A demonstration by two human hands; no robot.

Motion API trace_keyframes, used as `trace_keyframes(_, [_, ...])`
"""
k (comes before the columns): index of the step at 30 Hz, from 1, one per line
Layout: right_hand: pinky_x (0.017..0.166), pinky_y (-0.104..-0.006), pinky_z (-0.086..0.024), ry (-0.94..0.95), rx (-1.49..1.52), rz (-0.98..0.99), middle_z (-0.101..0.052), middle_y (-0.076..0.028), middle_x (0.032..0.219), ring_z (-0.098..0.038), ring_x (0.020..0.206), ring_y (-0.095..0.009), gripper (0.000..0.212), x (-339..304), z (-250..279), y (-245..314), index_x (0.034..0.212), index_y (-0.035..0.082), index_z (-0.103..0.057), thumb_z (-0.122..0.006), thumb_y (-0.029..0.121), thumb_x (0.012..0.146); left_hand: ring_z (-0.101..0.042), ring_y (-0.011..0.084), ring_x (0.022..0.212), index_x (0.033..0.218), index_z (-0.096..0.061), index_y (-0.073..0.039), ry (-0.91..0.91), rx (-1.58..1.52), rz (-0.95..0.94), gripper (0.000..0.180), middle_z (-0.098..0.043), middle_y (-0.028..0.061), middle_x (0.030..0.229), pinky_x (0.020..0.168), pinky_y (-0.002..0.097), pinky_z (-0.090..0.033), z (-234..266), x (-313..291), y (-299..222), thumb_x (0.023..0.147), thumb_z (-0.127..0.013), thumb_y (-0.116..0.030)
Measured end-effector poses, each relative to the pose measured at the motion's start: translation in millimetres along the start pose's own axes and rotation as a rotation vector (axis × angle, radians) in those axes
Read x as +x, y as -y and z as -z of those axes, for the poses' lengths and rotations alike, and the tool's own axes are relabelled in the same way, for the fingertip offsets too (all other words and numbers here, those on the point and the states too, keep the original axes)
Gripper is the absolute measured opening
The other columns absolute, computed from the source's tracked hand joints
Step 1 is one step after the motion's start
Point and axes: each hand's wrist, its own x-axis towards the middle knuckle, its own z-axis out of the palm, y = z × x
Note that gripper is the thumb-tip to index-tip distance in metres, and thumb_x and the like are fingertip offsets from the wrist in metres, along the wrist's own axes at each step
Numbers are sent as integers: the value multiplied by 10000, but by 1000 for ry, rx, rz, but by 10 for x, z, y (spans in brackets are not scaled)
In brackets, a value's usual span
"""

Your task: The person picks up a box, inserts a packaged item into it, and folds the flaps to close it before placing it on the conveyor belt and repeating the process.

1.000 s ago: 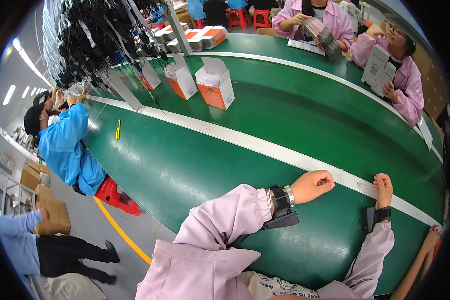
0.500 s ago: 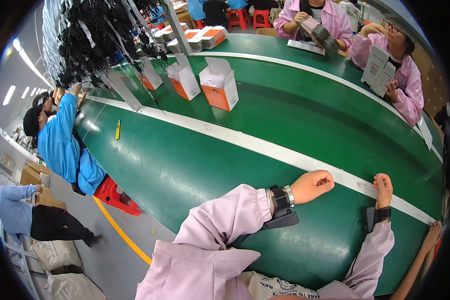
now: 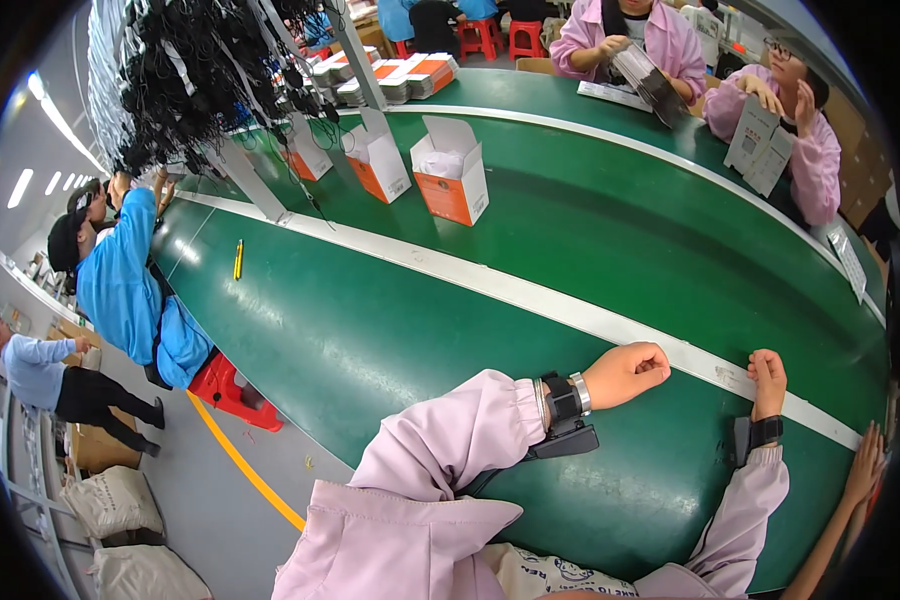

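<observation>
My left hand (image 3: 626, 374) rests over the near edge of the white rail (image 3: 530, 290), its fingers curled in a loose fist with nothing visible in them. To its right, my right hand (image 3: 767, 382) is raised at the same rail, fingers folded in and nothing showing between them. Both wrists wear black straps with small dark devices. Beyond the rail, on the green conveyor belt (image 3: 610, 230), stands an open white and orange box (image 3: 452, 190) with a pale wrapped item inside. Two similar boxes stand farther left, the nearer being an open box (image 3: 380, 165).
A yellow pen-like tool (image 3: 238, 260) lies on the green tabletop (image 3: 320, 300) at left. Black cables (image 3: 200, 90) hang overhead beside a post. Stacked flat boxes (image 3: 410, 80) lie at the back. Co-workers sit across and at left; another person's hands (image 3: 865, 465) rest at far right.
The boxes on the belt have shifted slightly right. Across the belt, a co-worker's hands have moved up around a grey carton. A person at far left has stepped and turned. My hands stay put.
</observation>
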Motion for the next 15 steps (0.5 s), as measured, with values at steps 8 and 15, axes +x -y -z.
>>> trace_keyframes(8, [589,-188,-372,-8,9,2,-532,6,774,-458,640,-59,100,-18,-6,-3,833,65,-540,-514,162,831,-479,80,763,895,-495,-50,-7,-55,3,131,-513,7,828,687,233,-413,33,10,28,818,-526,-151])
trace_keyframes(15, [604,-200,-385,-25,9,-19,-541,-3,780,-471,653,-69,100,-47,-40,10,826,58,-546,-515,153,828,-417,197,979,1142,-352,-44,-862,159,-229,570,-405,89,1083,794,320,-374,1098,323,99,696,-663,-212])
